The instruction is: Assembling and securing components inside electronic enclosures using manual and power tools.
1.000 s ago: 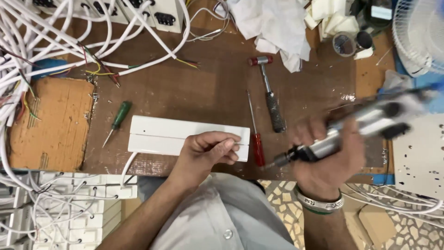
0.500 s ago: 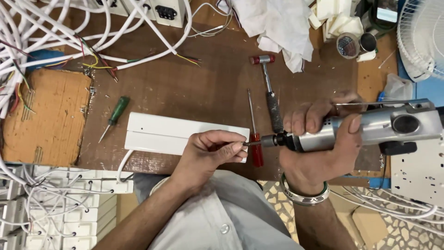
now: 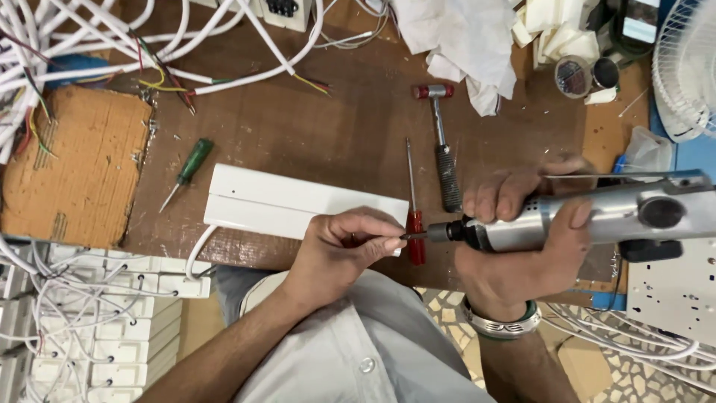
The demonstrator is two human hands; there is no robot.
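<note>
My right hand [image 3: 522,239] grips a silver power drill [image 3: 597,216], held level with its black chuck [image 3: 451,232] pointing left. My left hand [image 3: 339,250] pinches a thin dark bit [image 3: 409,236] at the tip of the chuck. Both hands hover over the near edge of the brown wooden table [image 3: 321,142]. A long white plastic casing [image 3: 291,205] lies on the table just behind my left hand. A red-handled screwdriver [image 3: 414,216] lies under the chuck, its shaft pointing away from me.
A small hammer [image 3: 441,142] with red caps lies behind the drill. A green-handled screwdriver [image 3: 186,172] lies left of the casing. A cardboard piece [image 3: 71,168] and white cables [image 3: 112,52] fill the left. White cloth [image 3: 462,37], tape rolls [image 3: 585,75] and a fan [image 3: 686,67] stand at the back right.
The drill swung from a raised tilt down to level and toward my left hand. My left hand came off the casing's end and now pinches the bit at the chuck.
</note>
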